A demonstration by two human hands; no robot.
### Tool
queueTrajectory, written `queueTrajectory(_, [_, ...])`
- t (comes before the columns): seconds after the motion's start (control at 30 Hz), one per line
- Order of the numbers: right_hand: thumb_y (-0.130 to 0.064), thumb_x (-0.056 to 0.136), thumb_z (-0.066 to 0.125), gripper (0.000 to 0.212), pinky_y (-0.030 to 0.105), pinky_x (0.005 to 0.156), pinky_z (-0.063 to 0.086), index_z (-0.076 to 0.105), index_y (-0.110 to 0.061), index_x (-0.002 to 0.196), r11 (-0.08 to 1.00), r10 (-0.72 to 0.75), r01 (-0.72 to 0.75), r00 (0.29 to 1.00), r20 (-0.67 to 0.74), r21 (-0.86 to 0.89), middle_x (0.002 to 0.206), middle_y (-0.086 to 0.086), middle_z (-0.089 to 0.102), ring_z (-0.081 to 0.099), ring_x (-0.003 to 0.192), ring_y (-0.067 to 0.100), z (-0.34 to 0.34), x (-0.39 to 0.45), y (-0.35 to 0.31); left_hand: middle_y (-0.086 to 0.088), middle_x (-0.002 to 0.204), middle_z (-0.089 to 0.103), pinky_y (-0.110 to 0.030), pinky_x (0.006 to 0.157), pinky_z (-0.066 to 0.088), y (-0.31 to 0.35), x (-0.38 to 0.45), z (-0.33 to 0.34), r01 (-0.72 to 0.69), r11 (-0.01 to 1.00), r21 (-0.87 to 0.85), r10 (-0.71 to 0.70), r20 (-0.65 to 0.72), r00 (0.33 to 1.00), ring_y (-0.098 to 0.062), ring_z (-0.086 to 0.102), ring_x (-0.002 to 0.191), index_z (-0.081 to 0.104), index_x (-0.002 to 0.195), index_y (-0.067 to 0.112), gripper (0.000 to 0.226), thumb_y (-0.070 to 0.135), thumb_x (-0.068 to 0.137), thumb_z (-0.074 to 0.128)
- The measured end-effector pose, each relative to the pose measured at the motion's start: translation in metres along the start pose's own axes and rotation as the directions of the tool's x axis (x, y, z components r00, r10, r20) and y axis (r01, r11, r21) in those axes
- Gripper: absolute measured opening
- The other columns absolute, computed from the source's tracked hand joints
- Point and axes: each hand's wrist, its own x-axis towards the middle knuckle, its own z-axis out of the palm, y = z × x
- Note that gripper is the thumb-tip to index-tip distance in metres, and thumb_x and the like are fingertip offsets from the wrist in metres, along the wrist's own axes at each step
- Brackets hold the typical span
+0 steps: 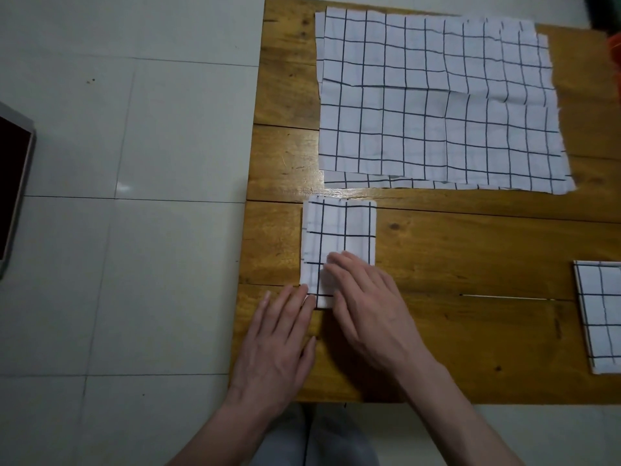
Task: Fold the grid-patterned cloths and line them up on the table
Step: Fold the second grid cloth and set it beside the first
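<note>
From the head view, a folded cloth (338,250) lies near the 9 o'clock edge of the wooden surface (470,264). The right hand (366,297) lies flat on its near end, fingers straight, pressing down. The left hand (282,334) is flat too, fingertips touching the cloth's near corner. A stack of spread cloths (437,102) lies at 12 o'clock. Another folded cloth (601,314) sits at 3 o'clock, well apart.

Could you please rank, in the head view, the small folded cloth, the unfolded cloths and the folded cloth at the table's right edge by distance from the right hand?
1. Small folded cloth: under the right hand.
2. Unfolded cloths: farther back on the table.
3. Folded cloth at the right edge: far right, partly out of frame.
</note>
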Motion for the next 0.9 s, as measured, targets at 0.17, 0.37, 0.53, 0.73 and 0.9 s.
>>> queueTrajectory(0.17, [-0.041, 0.108, 0.026, 0.05, 0.05, 0.127, 0.022, 0.055, -0.021, 0.144, 0.991, -0.033, 0.04, 0.998, 0.058, -0.126, 0.16, 0.006, 0.045, 0.029, 0.154, 0.021, -0.015, 0.015, 0.041, -0.01, 0.166, 0.035, -0.053, 0.123, 0.025, -0.011, 0.004, -0.005, 0.014, 1.0, 0.009, -0.014, 0.004, 1.0, -0.028, 0.028, 0.156, 0.041, 0.157, 0.01, 0.064, 0.044, 0.103, 0.042])
queueTrajectory(0.37, [-0.046, 0.108, 0.033, 0.049, 0.051, 0.124, 0.028, 0.052, -0.025, 0.148, 0.977, 0.031, -0.012, 0.996, 0.084, -0.212, 0.155, 0.01, 0.047, 0.046, 0.143, 0.027, -0.02, 0.005, 0.045, -0.014, 0.169, 0.026, -0.056, 0.124, 0.025, -0.016, 0.023, -0.013, 0.146, 0.988, 0.053, -0.147, 0.007, 0.989, -0.031, 0.022, 0.158, 0.033, 0.161, 0.011, 0.069, 0.05, 0.104, 0.035])
queueTrajectory(0.53, [-0.045, 0.109, 0.04, 0.052, 0.048, 0.116, 0.041, 0.042, -0.023, 0.156, 0.961, 0.179, -0.168, 0.983, 0.033, -0.219, 0.154, 0.014, 0.045, 0.044, 0.142, 0.032, -0.007, -0.015, 0.023, -0.013, 0.171, 0.018, -0.056, 0.126, 0.023, -0.01, 0.042, -0.02, 0.225, 0.974, 0.006, -0.225, -0.017, 0.974, -0.029, 0.014, 0.16, 0.021, 0.165, 0.012, 0.069, 0.049, 0.107, 0.029])
queueTrajectory(0.73, [-0.043, 0.107, 0.043, 0.052, 0.047, 0.097, 0.052, 0.045, -0.021, 0.154, 0.896, 0.378, -0.382, 0.924, -0.062, -0.228, 0.148, 0.016, 0.051, 0.053, 0.131, 0.034, 0.007, -0.024, -0.012, -0.013, 0.169, 0.027, -0.049, 0.124, 0.024, 0.013, 0.032, -0.012, -0.01, 1.0, 0.028, 0.01, 0.012, 1.0, -0.028, 0.024, 0.157, 0.032, 0.16, 0.008, 0.064, 0.042, 0.107, 0.032])
queueTrajectory(0.9, [-0.042, 0.106, 0.044, 0.052, 0.048, 0.098, 0.051, 0.048, -0.021, 0.153, 0.878, 0.412, -0.432, 0.901, -0.133, -0.207, 0.149, 0.016, 0.053, 0.053, 0.134, 0.034, 0.01, -0.023, -0.02, -0.01, 0.173, 0.014, -0.049, 0.123, 0.021, 0.015, 0.023, -0.001, -0.013, 0.996, 0.093, 0.004, 0.098, 0.995, -0.026, 0.013, 0.16, 0.024, 0.163, 0.009, 0.068, 0.045, 0.106, 0.03])
